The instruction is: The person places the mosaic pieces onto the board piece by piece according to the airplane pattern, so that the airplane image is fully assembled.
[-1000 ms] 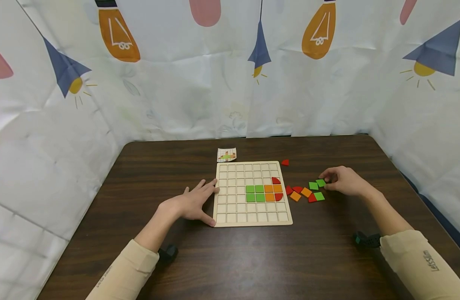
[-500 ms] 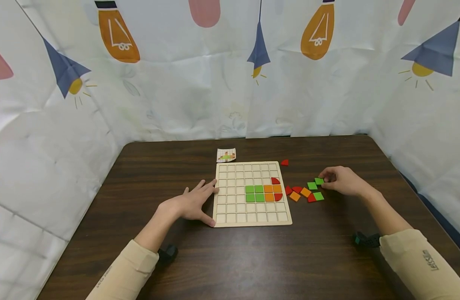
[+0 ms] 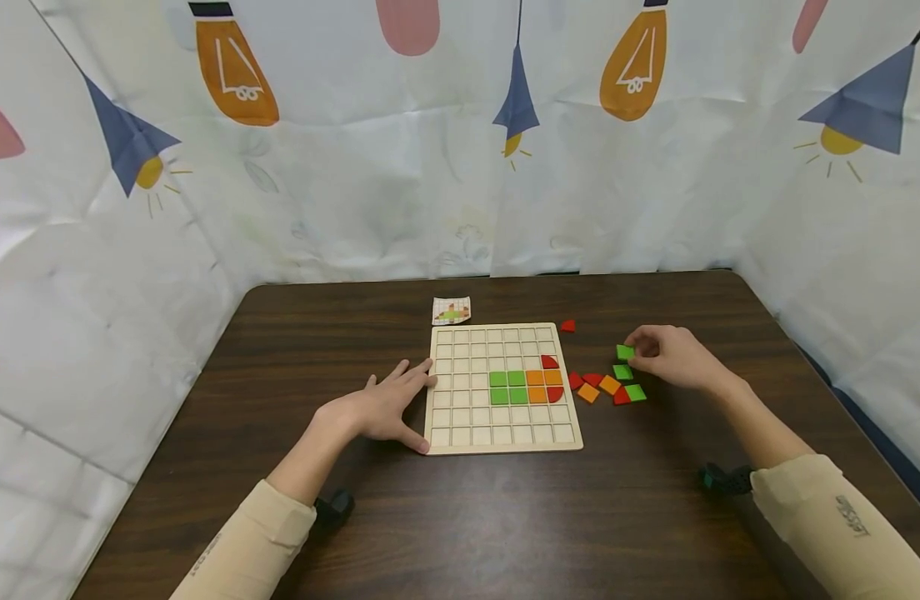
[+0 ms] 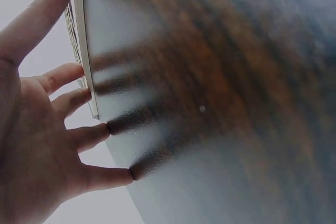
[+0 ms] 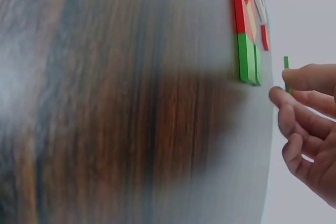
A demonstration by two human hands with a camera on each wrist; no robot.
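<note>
A pale wooden grid board (image 3: 460, 423) lies on the dark table, with green and orange squares and red quarter-round pieces set in its cells. Against the board's left edge rests my left hand (image 3: 381, 406), fingers spread; in the left wrist view the thumb and some fingertips touch the rim. Between thumb and fingers my right hand (image 3: 672, 357) pinches a green square tile (image 3: 624, 352), which the right wrist view shows edge-on and lifted off the table. Just below that hand lie another green tile (image 3: 622, 372) and a green tile (image 3: 636, 392) beside a red piece (image 3: 621, 397).
Orange tiles (image 3: 588, 392) and red pieces (image 3: 575, 381) lie loose along the board's right side. A single red piece (image 3: 568, 326) sits off the top right corner. Behind the board is a small printed picture card (image 3: 451, 311). A patterned curtain (image 3: 370, 192) hangs around the table.
My right hand has taken up the green tile and moved slightly left and away from me with it. The left hand stays at the board's edge.
</note>
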